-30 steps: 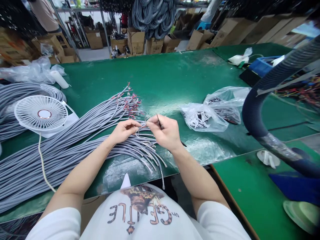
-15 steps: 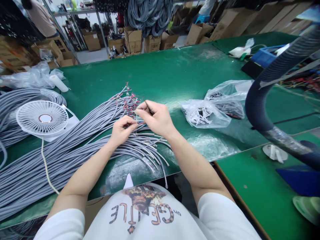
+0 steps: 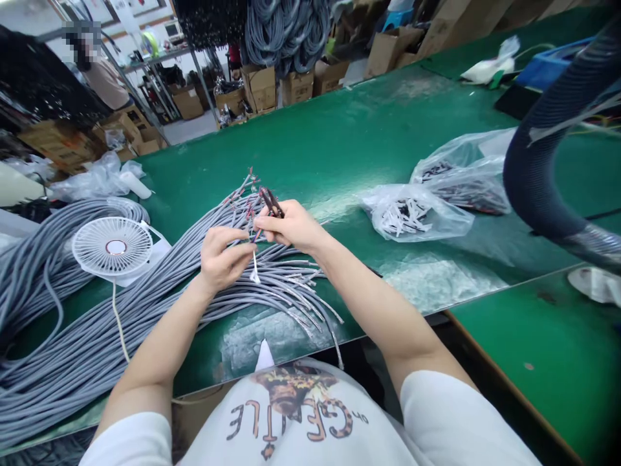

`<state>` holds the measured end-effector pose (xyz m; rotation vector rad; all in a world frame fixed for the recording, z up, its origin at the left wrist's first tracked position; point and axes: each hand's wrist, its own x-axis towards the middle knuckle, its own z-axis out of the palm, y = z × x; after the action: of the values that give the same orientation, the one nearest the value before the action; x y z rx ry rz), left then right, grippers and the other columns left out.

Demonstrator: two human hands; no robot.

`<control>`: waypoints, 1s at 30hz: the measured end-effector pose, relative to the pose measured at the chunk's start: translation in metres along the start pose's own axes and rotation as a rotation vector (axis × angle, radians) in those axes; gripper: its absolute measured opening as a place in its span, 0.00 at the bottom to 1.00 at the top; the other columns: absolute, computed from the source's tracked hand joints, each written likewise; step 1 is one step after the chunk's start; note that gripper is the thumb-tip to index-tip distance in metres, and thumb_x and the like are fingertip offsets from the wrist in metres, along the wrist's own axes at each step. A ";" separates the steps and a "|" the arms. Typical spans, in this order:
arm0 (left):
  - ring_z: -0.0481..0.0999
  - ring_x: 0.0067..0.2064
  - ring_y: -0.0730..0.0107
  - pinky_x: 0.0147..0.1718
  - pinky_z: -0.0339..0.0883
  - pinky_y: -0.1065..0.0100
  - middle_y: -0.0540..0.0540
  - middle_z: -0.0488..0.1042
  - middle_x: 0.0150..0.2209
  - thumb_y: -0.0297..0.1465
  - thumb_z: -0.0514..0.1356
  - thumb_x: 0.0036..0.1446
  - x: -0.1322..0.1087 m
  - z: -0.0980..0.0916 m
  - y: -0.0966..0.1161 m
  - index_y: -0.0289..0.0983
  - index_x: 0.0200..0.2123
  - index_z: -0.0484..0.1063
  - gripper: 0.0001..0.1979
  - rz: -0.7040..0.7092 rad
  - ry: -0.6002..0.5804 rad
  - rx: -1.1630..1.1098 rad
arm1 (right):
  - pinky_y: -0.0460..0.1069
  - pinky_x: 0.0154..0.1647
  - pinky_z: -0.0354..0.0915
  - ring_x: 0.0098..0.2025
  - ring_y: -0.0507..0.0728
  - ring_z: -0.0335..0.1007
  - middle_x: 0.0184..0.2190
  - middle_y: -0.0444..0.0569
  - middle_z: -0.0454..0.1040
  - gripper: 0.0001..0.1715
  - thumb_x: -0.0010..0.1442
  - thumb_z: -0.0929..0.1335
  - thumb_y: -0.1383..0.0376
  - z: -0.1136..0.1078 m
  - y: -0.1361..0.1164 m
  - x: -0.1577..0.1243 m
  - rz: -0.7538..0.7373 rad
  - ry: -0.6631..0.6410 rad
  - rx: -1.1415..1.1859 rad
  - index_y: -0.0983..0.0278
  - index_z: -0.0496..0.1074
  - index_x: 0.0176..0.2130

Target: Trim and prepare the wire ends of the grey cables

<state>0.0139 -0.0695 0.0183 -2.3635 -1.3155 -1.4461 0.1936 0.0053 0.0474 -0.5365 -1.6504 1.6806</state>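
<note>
My left hand (image 3: 224, 256) is curled, its thumb and fingers around the end of a grey cable, most of which is hidden by the hand. Thin coloured wires (image 3: 257, 235) come out at its fingertips, and a white strand (image 3: 255, 268) dangles below them. Close by on the right, my right hand (image 3: 294, 226) is closed on a small dark-handled tool (image 3: 272, 202), its fingertips at the wires. Whether this is snips or pliers I cannot tell. Beneath both hands lie long grey cables (image 3: 160, 285); some ends behind the hands show red and dark wires (image 3: 250, 188).
A white fan (image 3: 114, 247) rests on the cables at left, near a coiled bundle (image 3: 72, 217). Clear bags of small white pieces (image 3: 405, 217) and dark pieces (image 3: 460, 188) lie at right. A thick dark hose (image 3: 533, 149) arches over the green table (image 3: 310, 136). A person stands far left.
My hands have drawn slightly apart. The dark tool now points up from my right hand, and the white strand hangs in view. The camera view has shifted, moving the table contents within the picture.
</note>
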 end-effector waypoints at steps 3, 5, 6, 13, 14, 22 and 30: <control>0.75 0.40 0.62 0.41 0.64 0.61 0.46 0.80 0.36 0.30 0.65 0.50 0.009 -0.019 -0.003 0.47 0.33 0.79 0.06 0.050 -0.334 -0.027 | 0.42 0.10 0.44 0.10 0.43 0.47 0.12 0.36 0.63 0.20 0.47 0.73 0.53 0.006 0.002 0.013 0.128 -0.129 0.122 0.68 0.68 0.26; 0.76 0.40 0.63 0.41 0.65 0.62 0.46 0.80 0.38 0.30 0.64 0.52 0.017 -0.028 0.000 0.46 0.35 0.78 0.07 0.030 -0.501 -0.079 | 0.42 0.10 0.43 0.10 0.43 0.47 0.11 0.35 0.61 0.22 0.48 0.73 0.52 0.011 0.005 0.019 0.151 -0.166 0.111 0.67 0.68 0.26; 0.76 0.40 0.64 0.41 0.65 0.63 0.46 0.80 0.38 0.29 0.63 0.53 0.020 -0.031 0.002 0.45 0.35 0.78 0.06 0.024 -0.534 -0.097 | 0.42 0.10 0.43 0.11 0.43 0.46 0.11 0.35 0.61 0.22 0.50 0.72 0.50 0.013 0.005 0.020 0.130 -0.153 0.083 0.67 0.68 0.26; 0.77 0.34 0.68 0.36 0.70 0.67 0.44 0.79 0.33 0.33 0.60 0.57 0.022 -0.048 0.014 0.36 0.34 0.75 0.07 -0.325 -0.193 -0.213 | 0.43 0.27 0.58 0.23 0.47 0.62 0.21 0.40 0.67 0.20 0.66 0.59 0.53 0.010 0.003 -0.009 -0.295 0.134 -0.375 0.65 0.70 0.39; 0.77 0.33 0.68 0.35 0.71 0.67 0.44 0.79 0.33 0.34 0.60 0.57 0.020 -0.050 0.013 0.36 0.33 0.75 0.08 -0.382 -0.155 -0.274 | 0.44 0.30 0.60 0.26 0.49 0.66 0.25 0.42 0.71 0.19 0.66 0.58 0.55 0.010 0.004 -0.015 -0.327 0.123 -0.460 0.65 0.71 0.40; 0.78 0.30 0.70 0.31 0.73 0.69 0.42 0.80 0.32 0.32 0.62 0.55 0.022 -0.051 0.012 0.33 0.33 0.73 0.06 -0.411 -0.143 -0.485 | 0.47 0.40 0.62 0.41 0.56 0.74 0.41 0.51 0.79 0.19 0.66 0.61 0.56 0.019 0.019 -0.028 -0.433 -0.011 -0.923 0.64 0.73 0.47; 0.79 0.34 0.68 0.35 0.73 0.68 0.42 0.80 0.35 0.32 0.61 0.57 0.019 -0.051 0.011 0.34 0.35 0.73 0.07 -0.404 -0.196 -0.437 | 0.46 0.33 0.58 0.34 0.54 0.72 0.34 0.50 0.78 0.19 0.65 0.62 0.54 0.019 0.012 -0.026 -0.425 -0.020 -0.968 0.63 0.74 0.43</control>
<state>-0.0102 -0.0887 0.0648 -2.6728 -1.7671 -1.8066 0.1944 -0.0260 0.0323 -0.5407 -2.3395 0.5128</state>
